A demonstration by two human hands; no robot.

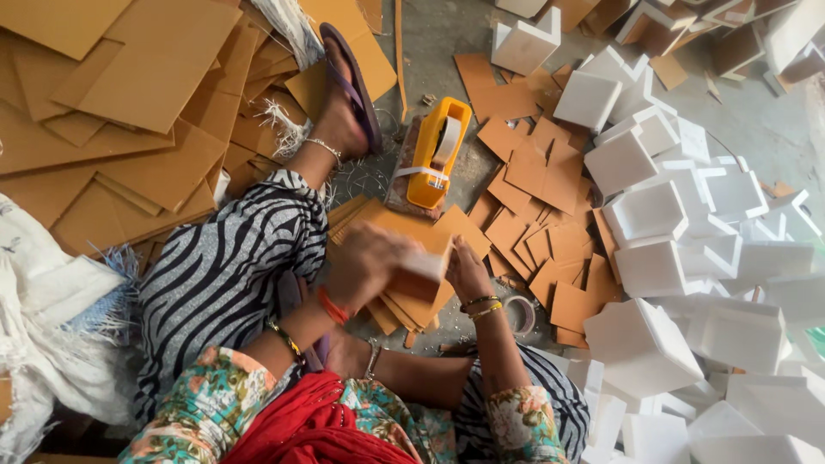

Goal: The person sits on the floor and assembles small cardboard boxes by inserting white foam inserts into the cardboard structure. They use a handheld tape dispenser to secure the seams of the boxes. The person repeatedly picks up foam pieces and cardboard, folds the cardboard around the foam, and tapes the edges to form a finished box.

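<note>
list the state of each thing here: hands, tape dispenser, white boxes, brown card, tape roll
left hand: blurred, on a small white piece
right hand: closed on the brown card stack
yellow tape dispenser: loaded, standing on the floor
white boxes: folded, piled loosely
brown card sheets: flat, scattered
tape roll: lying flat

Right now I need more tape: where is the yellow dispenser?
In the head view, the yellow tape dispenser sits on the floor at centre, just beyond both hands, beside the sandalled foot.

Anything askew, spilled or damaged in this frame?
Nothing looks damaged. The brown card pieces lie scattered loosely over the floor beside the yellow tape dispenser, and the white boxes sit in a jumbled heap. The left hand is motion-blurred.
</note>
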